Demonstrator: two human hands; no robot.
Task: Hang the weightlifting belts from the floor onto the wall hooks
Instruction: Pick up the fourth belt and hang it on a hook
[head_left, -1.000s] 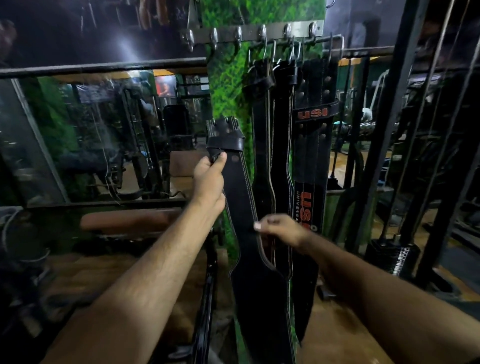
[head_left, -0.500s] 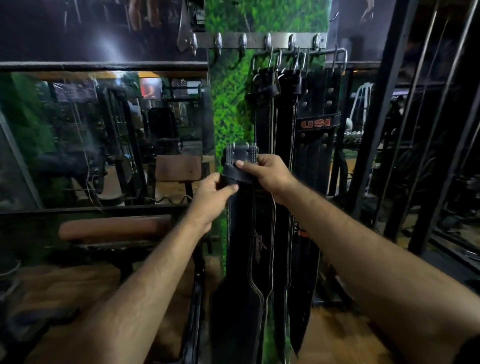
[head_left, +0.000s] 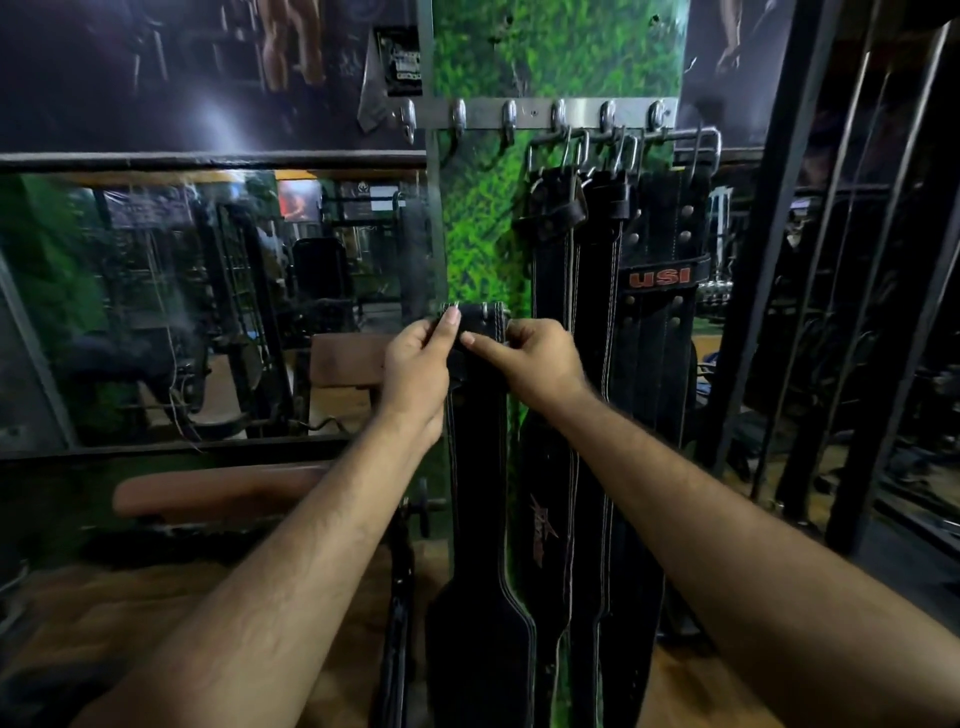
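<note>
On the right half of the hook rail (head_left: 540, 113), several belts already hung by their buckles, the outermost an orange-lettered belt (head_left: 661, 322) and beside it two or three black ones (head_left: 558, 291); how many exactly could not be told where they overlapped. One more belt (head_left: 475, 467) was not yet hung: both hands held its buckle end up, well below the rail, while its wide back section dangled toward the floor. The left hand (head_left: 415, 364) was closed around the left edge of that end, and the right hand (head_left: 540, 358) pinched the right edge with its forefinger laid across the strap. The left hooks (head_left: 459, 120) stood bare, so room seemed to remain. No belt showed on the visible floor. A padded bench (head_left: 218, 491) stood just left, and the hanging belts crowded the right side, leaving a narrow path upward.
</note>
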